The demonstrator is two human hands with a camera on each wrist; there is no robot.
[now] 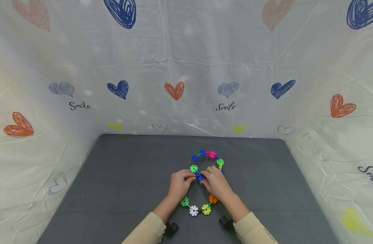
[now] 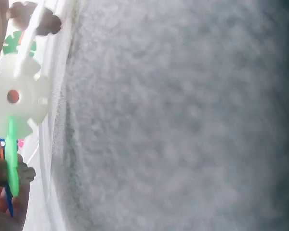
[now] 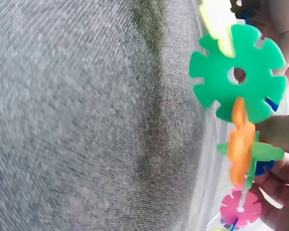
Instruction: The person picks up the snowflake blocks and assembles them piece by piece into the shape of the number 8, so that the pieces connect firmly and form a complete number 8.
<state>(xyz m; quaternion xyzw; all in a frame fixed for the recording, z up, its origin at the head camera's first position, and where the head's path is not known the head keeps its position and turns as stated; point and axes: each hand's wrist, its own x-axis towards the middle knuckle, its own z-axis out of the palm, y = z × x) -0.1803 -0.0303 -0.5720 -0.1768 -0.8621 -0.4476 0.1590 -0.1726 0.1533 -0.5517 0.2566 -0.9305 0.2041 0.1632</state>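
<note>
A chain of notched plastic snowflake discs lies on the table as two loops, one behind the other. Between the loops, my left hand [image 1: 178, 184] and my right hand [image 1: 217, 183] meet at a blue disc [image 1: 200, 177], each pinching at it with thumb and fingers. The fingers partly hide the join. The far loop has a green disc [image 1: 194, 168] and a pink disc [image 1: 211, 154]. In the near loop are a white disc [image 1: 194, 210], a yellow-green disc [image 1: 206, 209] and an orange disc [image 1: 213, 199]. A green disc [image 3: 238, 72] looms large in the right wrist view.
A dark grey tabletop [image 1: 128, 176] spreads under the hands. White sheeting [image 1: 198, 44] printed with hearts hangs behind and at both sides. Black wrist mounts [image 1: 171, 229] sit below each wrist, beside the near loop.
</note>
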